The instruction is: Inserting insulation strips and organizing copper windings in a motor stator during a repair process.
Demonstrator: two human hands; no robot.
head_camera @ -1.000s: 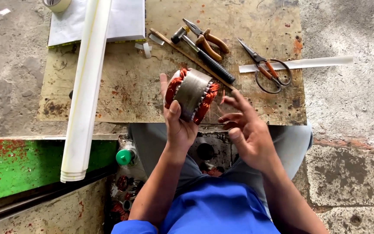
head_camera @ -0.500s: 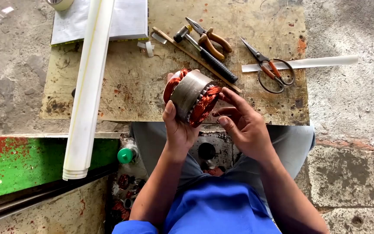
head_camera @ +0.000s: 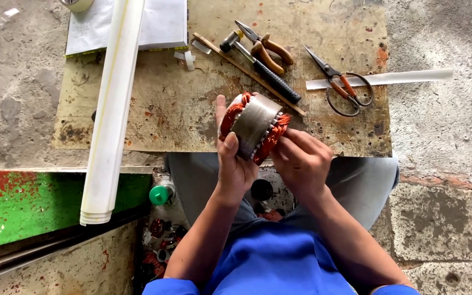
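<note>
One motor stator, a grey steel ring with copper windings bulging out at both ends, is held up in the air just over the near edge of the wooden board, above the person's lap. Left hand is clamped on it from below and the side, thumb up along the near coil end, palm cupping the steel shell. Right hand is closed at the right-hand coil end, fingertips pinching into the copper there; whether it grips a wire or a white slot paper, cannot tell. The hands are close together, both touching the stator. Handling judgement: looks heavy for its size and rigid in the steel core, so the smooth shell is the safe place to hold it; the copper ends are stiff but easily scratched or bent, and the white insulation tips sticking out of the slots look flimsy. Counts on the board: one black-handled hammer, one pair of orange-handled pliers, one pair of scissors, one thin wooden stick, one narrow white strip under the scissors. One long roll of white sheet lies along the left side, and one stack of flat white sheets sits at the top. One green-capped bottle is below the board edge.
</note>
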